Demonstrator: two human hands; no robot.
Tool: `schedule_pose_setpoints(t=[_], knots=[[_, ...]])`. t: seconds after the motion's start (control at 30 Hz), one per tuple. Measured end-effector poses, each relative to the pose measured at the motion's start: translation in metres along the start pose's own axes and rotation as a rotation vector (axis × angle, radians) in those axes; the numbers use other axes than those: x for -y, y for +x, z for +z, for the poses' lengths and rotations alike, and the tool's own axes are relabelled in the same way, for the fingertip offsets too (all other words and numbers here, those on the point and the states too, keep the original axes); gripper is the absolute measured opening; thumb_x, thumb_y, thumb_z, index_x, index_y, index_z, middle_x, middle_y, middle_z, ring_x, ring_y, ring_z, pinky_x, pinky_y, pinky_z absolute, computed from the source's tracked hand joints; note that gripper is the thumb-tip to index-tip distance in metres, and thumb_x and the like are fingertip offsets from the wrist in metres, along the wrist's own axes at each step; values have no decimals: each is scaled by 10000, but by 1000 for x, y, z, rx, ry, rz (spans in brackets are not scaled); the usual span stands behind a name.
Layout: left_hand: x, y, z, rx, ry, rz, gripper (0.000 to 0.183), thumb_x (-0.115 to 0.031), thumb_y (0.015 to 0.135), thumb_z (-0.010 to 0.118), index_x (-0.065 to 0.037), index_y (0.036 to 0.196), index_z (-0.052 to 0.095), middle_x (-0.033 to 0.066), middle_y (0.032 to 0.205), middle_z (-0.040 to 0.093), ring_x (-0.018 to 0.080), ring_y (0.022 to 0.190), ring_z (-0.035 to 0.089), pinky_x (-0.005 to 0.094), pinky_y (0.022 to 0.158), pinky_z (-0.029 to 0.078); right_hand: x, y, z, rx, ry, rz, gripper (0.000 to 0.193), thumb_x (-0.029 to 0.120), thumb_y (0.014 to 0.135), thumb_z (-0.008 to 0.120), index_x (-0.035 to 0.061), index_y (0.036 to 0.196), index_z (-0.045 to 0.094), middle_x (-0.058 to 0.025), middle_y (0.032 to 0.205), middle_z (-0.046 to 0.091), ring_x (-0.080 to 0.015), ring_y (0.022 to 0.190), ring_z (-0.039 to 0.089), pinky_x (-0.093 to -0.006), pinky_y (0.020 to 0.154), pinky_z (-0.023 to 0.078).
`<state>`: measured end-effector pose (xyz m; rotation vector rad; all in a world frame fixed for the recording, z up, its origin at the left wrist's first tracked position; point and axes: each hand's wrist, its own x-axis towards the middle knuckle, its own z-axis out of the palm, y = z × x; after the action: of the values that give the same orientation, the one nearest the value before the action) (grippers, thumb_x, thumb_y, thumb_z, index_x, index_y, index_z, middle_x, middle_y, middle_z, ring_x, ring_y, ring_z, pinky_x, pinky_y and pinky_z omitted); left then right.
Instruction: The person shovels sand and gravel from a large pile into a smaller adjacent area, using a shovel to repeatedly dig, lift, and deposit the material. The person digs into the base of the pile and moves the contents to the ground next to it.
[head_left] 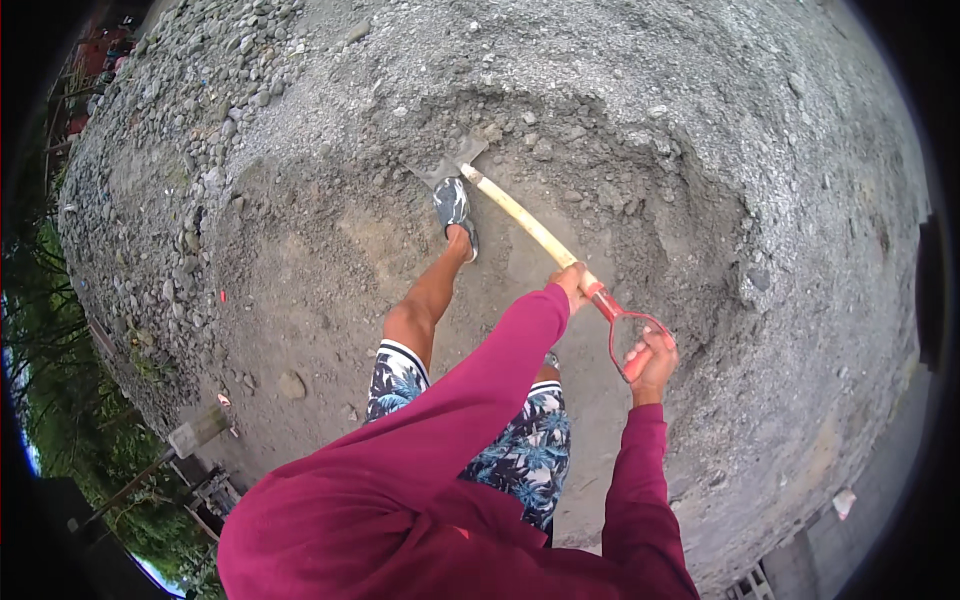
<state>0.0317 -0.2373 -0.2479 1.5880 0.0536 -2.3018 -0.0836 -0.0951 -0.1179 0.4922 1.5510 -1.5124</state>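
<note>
While the person leans over a great heap of grey gravel [700,120], both hands are locked onto a shovel [540,235]. Left hand [572,282] sits on the pale wooden shaft, just above where the red fitting begins, fingers wrapped round the wood. Right hand [650,362] is at the very top, fingers curled through the red D-shaped grip [628,330], clasping its crossbar. Both arms come in from the lower edge in maroon sleeves [470,400].

Follow the shaft up and away from the body: it runs diagonally toward the upper left, down to the metal blade [452,160], which is sunk in the loose grey material at the foot of a scooped-out hollow in the pile. Only the top of the blade shows; how deep it has gone I cannot tell.

Look at the foot: a patterned slip-on shoe [453,205] is planted right behind the blade, touching or nearly touching its upper edge, with the bare leg [425,300] bent at the knee. Blue-and-white floral shorts [520,440] fill the space between the sleeves.

Left of the hollow, the ground is flatter, brownish dirt [300,300], with one larger stone [291,384] lying on it. Rounder cobbles [200,150] spread along the upper left of the heap. Green foliage [60,400] lines the far left rim.
</note>
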Motion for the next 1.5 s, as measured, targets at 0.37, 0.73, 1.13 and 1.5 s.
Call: schedule_pose_setpoints(t=[0.37,0.73,1.13,1.5], knots=[[-114,127,-104,-273,312,-161,709,-451,844,583,28,1309,345,263,1286,454,398,1158,492,560,929,425,-91,89,-77,-639,-399,56,155,165,771,605,19,824,612,-65,545,509,-180,411,488,-319,390,394],[-91,113,-89,-467,190,197,158,-82,840,565,41,923,510,143,712,571,260,543,593,407,463,531,-83,-18,-105,-604,-335,78,142,110,806,543,43,869,651,-16,535,427,-161,398,432,-308,353,357],[17,-160,-75,-372,-66,311,151,-88,836,577,10,886,474,116,688,551,232,533,573,407,476,534,43,-219,-224,-267,-408,-210,111,76,785,583,-10,816,644,-64,530,532,-162,378,487,-291,348,379],[147,-331,-304,-229,-746,295,124,-107,833,597,-74,825,477,53,673,504,218,629,534,447,669,504,45,-332,-219,164,-946,-469,65,57,732,650,45,753,589,-16,581,548,-91,494,500,-246,458,392]])
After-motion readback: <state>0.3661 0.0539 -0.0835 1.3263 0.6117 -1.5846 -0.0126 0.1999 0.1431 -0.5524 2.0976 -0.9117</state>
